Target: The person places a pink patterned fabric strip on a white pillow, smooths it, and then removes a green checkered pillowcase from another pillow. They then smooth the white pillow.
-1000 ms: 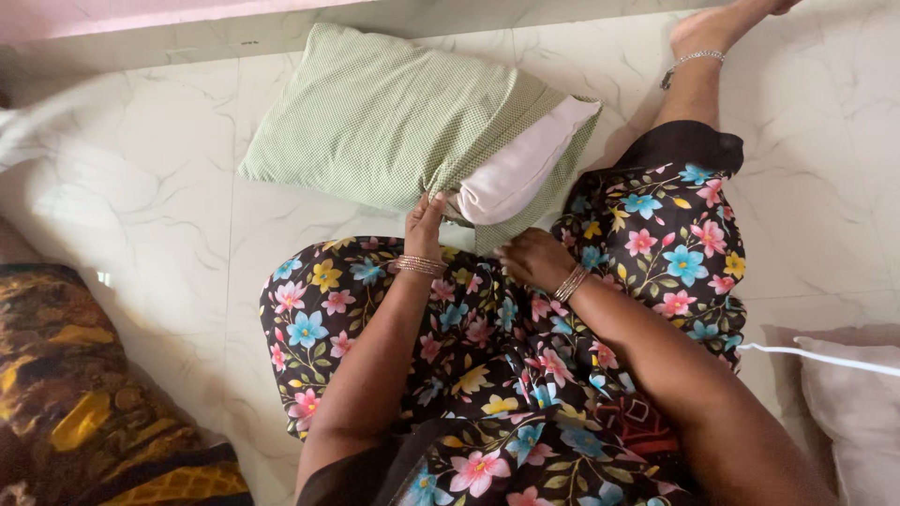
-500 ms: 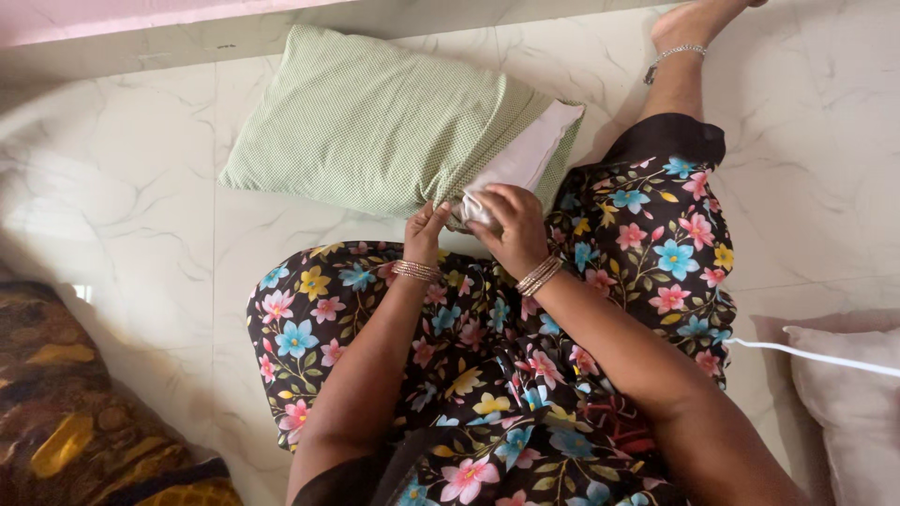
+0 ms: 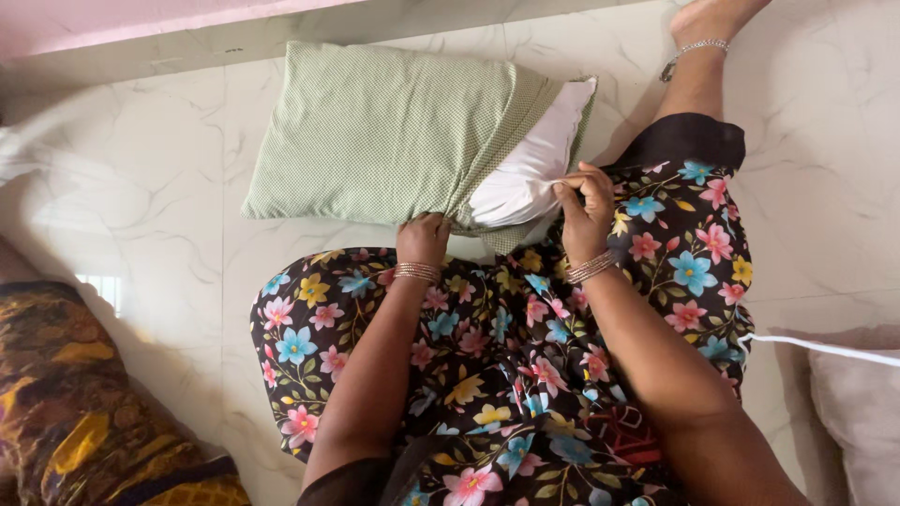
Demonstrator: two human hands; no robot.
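At frame centre, the left hand [image 3: 422,238] grips the green cover [image 3: 375,131] edge; the right hand [image 3: 586,201] pinches the white pillow [image 3: 530,173] corner; bare floor [image 3: 141,187] lies left.

White marble-look floor [image 3: 150,215] with grey veining carries everything. Pale pink wall base [image 3: 141,17] runs along the floor's far edge. At the near left corner lies a dark brown and gold patterned cushion or bundle [image 3: 84,412], partly cut off by the frame, so hard to tell which. At the right edge sits a beige pillow [image 3: 858,412] with a white cord [image 3: 825,349] across its top. Black floral-print garment [image 3: 506,356] covers the floor's middle.
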